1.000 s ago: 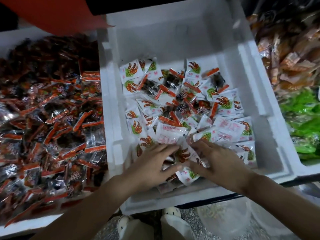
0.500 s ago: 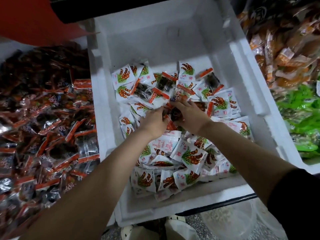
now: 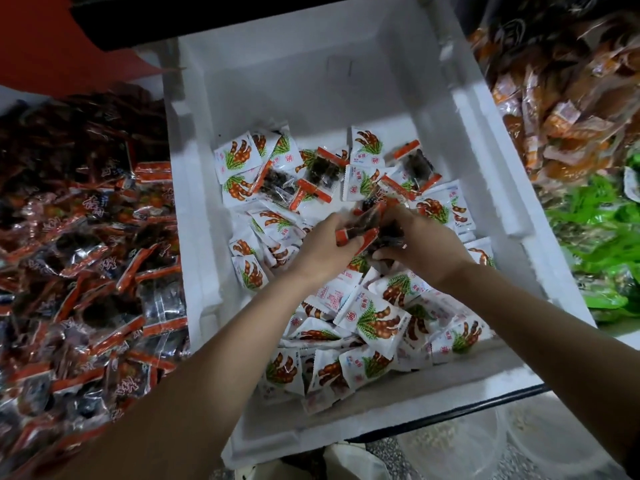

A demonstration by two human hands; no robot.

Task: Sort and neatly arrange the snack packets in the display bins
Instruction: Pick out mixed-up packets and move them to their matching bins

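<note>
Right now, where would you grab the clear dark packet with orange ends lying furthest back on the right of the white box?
Probably pinch its near orange end strip, coming from above. The clear dark packet lies flat on top of the white packets, its middle lumpy with contents, while the flat sealed strip sticks out free.

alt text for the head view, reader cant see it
The left hand and right hand grip clear orange-edged packets over white packets in a foam bin. A heap of similar packets lies left; orange packets and green packets lie right.
</note>
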